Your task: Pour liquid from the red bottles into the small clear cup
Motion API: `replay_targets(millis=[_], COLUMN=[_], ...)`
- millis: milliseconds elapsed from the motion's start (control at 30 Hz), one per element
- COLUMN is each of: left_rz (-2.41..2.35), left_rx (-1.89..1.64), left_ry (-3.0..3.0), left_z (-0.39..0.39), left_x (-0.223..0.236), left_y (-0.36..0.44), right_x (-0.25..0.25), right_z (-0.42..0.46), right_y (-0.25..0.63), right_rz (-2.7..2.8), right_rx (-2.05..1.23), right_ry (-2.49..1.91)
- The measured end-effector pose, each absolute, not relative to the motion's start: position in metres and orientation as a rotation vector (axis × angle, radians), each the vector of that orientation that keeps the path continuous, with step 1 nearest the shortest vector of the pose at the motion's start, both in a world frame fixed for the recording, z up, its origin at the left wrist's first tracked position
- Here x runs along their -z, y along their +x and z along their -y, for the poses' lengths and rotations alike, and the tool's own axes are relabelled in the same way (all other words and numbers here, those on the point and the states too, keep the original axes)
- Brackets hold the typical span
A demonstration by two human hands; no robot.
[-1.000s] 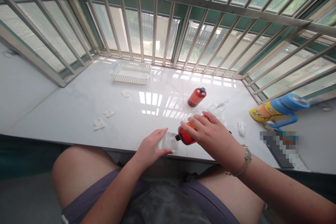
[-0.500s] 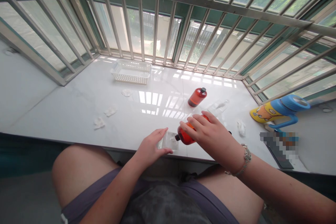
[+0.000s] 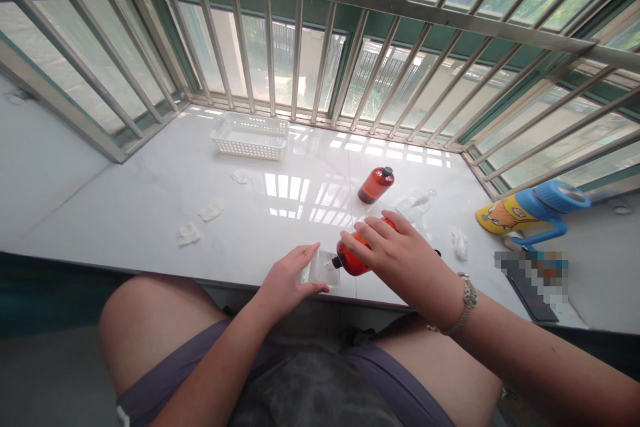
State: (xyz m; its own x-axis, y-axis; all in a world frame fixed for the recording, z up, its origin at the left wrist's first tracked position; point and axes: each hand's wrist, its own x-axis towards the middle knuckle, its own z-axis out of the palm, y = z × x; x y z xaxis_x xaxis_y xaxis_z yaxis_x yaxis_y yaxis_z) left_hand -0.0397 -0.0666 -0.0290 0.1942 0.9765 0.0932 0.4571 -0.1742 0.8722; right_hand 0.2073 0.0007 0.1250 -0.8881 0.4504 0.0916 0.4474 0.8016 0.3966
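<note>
My right hand (image 3: 400,257) grips an orange-red bottle (image 3: 351,259), tipped so its dark neck points down-left into a small clear container (image 3: 325,269). My left hand (image 3: 289,277) holds that clear container by its left side, near the front edge of the white sill (image 3: 150,207). Whether liquid is flowing I cannot make out. A second orange-red bottle (image 3: 376,185) with a black cap stands farther back, apart from both hands.
A white slotted basket (image 3: 250,137) sits at the back by the metal window bars (image 3: 300,47). Crumpled white tissues (image 3: 189,234) lie left and one (image 3: 459,241) right. A clear plastic item (image 3: 416,202) lies behind my right hand. A blue-and-yellow water bottle (image 3: 530,209) lies at right.
The tipped bottle and my right hand have shifted very slightly left toward the clear container. My left hand has stayed put.
</note>
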Motion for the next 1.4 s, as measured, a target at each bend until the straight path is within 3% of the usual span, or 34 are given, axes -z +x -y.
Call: replay_targets(millis=[467,700,933,1133,1400], left_rz=[-1.338,-1.394,-1.379,-1.144,-1.092], left_rx=[-0.934,-0.986,-1.083,-1.265,-1.439], left_ry=[1.710,1.593,1.247,1.011,1.132], left_z=[0.067,0.067,0.060,0.044,0.027], left_x=[0.026,0.027,0.025,-0.016,-0.114], left_y=[-0.039,-0.037,-0.042,-0.052,-0.062], right_x=[-0.090,-0.054,-0.023,0.010,0.041], right_z=[0.004,0.011,0.035,0.038,0.021], right_y=[0.225,0.243,0.244,0.242,0.237], right_rz=[-2.984,-3.126,-2.973,-2.789,-2.817], right_rx=[-0.285,0.281,1.120,1.742,1.743], right_ry=[1.030,1.362,2.089,2.346,2.313])
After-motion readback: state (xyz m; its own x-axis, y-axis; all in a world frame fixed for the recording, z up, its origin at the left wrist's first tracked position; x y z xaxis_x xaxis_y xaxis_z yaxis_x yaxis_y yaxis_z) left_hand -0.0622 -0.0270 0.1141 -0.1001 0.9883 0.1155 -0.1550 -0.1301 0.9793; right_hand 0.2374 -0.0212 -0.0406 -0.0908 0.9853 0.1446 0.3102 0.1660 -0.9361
